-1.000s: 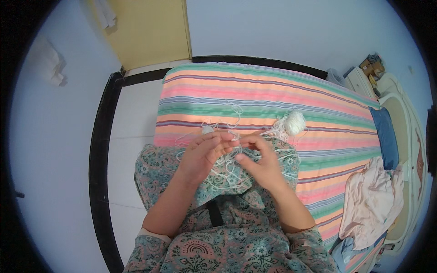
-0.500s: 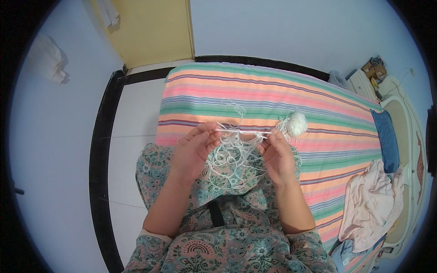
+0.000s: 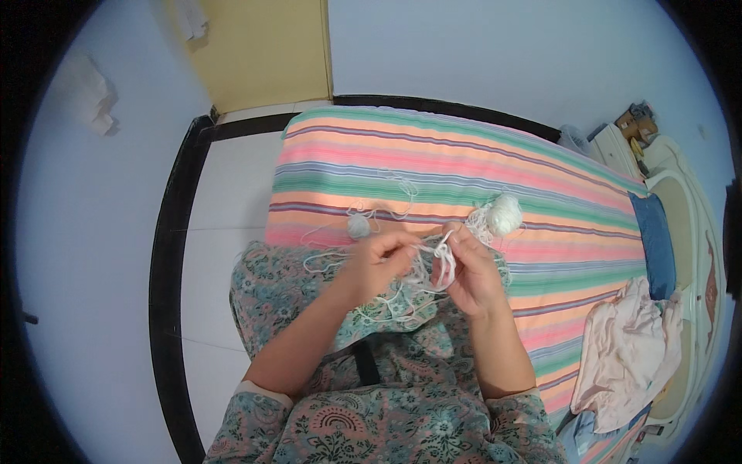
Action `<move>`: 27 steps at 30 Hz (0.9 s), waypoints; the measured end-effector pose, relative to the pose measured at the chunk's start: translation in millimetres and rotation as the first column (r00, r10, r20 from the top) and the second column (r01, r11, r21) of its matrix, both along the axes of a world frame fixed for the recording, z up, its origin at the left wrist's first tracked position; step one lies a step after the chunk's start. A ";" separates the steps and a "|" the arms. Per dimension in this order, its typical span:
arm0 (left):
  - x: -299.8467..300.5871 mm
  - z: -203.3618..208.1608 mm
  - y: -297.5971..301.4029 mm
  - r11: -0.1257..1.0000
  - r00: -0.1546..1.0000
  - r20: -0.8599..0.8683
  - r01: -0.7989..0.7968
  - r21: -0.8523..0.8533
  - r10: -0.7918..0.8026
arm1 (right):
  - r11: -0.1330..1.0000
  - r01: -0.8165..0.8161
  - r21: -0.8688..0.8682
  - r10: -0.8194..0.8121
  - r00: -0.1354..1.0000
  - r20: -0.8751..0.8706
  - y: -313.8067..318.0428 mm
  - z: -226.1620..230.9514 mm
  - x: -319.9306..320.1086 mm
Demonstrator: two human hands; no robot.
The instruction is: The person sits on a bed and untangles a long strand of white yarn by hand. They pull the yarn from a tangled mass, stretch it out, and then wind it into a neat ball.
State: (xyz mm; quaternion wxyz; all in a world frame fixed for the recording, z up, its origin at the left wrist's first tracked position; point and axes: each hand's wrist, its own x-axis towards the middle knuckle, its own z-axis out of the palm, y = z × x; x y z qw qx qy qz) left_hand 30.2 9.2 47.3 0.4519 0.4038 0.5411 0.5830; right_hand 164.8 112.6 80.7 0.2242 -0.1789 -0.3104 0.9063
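Observation:
Loose white yarn (image 3: 418, 275) hangs in tangled loops between my hands, with strands trailing down over my patterned lap. My left hand (image 3: 372, 265) pinches a strand with fingers together, slightly smeared by motion. Loops of the same yarn are gathered between the thumb and fingers of my right hand (image 3: 473, 272). A small white yarn ball (image 3: 358, 226) lies on the bed just beyond my left hand. Past my right hand sits a larger white yarn ball (image 3: 505, 214), with loose strands bunched at its left side.
I am at the edge of a bed with a striped cover (image 3: 433, 155). A pale pink garment (image 3: 630, 352) and a blue pillow (image 3: 654, 246) lie toward the headboard (image 3: 699, 267) on the right. White floor tiles (image 3: 220, 271) and a yellow door (image 3: 267, 54) are on the left.
My left hand has moved right, close to my right hand. The strand stretched taut between them is now slack and looped, and the small yarn ball has come into view.

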 end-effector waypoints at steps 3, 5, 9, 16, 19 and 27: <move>-14.6 -0.7 -3.0 0.982 0.989 0.001 -0.146 -0.120 0.147 | 0.993 -0.096 -0.062 0.085 0.985 -0.150 14.2 -13.5 13.1; -17.1 6.5 -6.3 0.965 0.965 0.089 -0.235 -0.116 0.246 | 0.988 -0.046 -0.150 0.028 0.992 -0.119 17.6 -16.5 17.7; -22.4 14.3 -8.8 0.914 0.889 0.211 -0.392 -0.103 0.406 | 0.985 0.005 -0.171 -0.032 0.987 -0.157 33.3 -23.0 33.3; -47.6 4.1 -15.7 0.888 0.884 0.086 -0.461 0.003 0.459 | 0.909 0.331 -0.253 -0.384 0.901 -0.202 55.2 -14.3 76.8; -54.0 6.9 -17.0 0.854 0.844 0.144 -0.520 -0.023 0.517 | 0.943 0.253 -0.216 -0.321 0.861 -0.394 67.1 -20.4 104.4; -65.3 19.0 -24.2 0.805 0.681 0.543 -0.593 0.015 0.492 | 0.944 0.313 -0.102 -0.324 0.830 -0.454 71.7 -22.3 144.5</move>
